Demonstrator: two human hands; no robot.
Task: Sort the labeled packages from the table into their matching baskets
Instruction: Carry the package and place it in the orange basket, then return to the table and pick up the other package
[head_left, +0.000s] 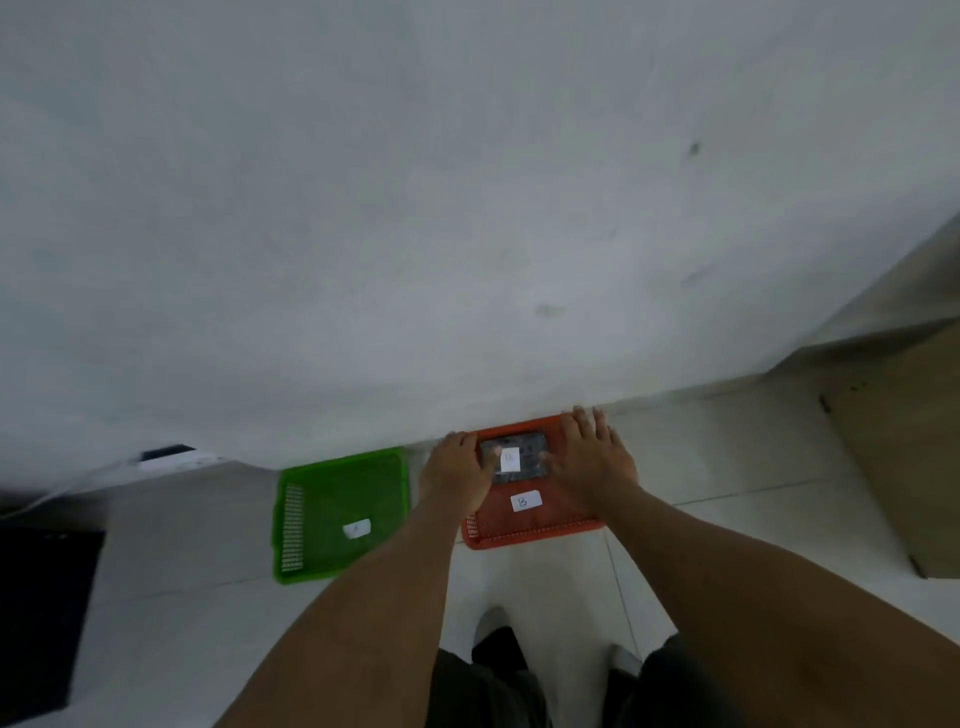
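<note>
An orange basket (530, 532) with a white "B" label (525, 501) stands on the floor against the wall. Over its far half is a dark clear-wrapped package (524, 449) with a white label on top. My left hand (457, 470) grips the package's left side and my right hand (589, 457) its right side, fingers spread. Left of it stands a green basket (340, 512) with a small white label (357, 529); nothing else lies in it.
A white wall (415, 208) rises right behind both baskets. A wooden panel (893, 457) stands to the right, a dark mat or object (41, 613) at the left edge. My legs and shoes (493, 623) are below, on pale floor tiles.
</note>
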